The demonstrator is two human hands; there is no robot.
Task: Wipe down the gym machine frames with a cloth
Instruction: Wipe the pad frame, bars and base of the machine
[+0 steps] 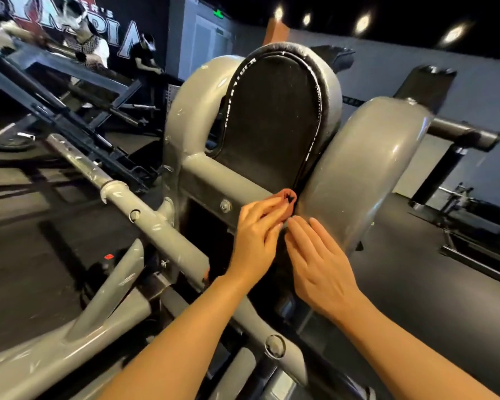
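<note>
A grey gym machine frame (208,174) fills the middle of the view, with a black oval pad (272,116) mounted between two curved grey uprights. A small reddish-brown cloth (288,201) is bunched against the frame where the crossbar meets the right upright (358,174). My left hand (257,238) pinches the cloth with its fingertips. My right hand (321,261) lies just to the right, fingers straight, tips touching the frame below the cloth.
A grey tube (133,203) with plastic wrap runs diagonally at left. Dark machines (78,90) and two people (90,44) stand at the back left. A black post (445,157) and benches (471,223) are at right on dark floor.
</note>
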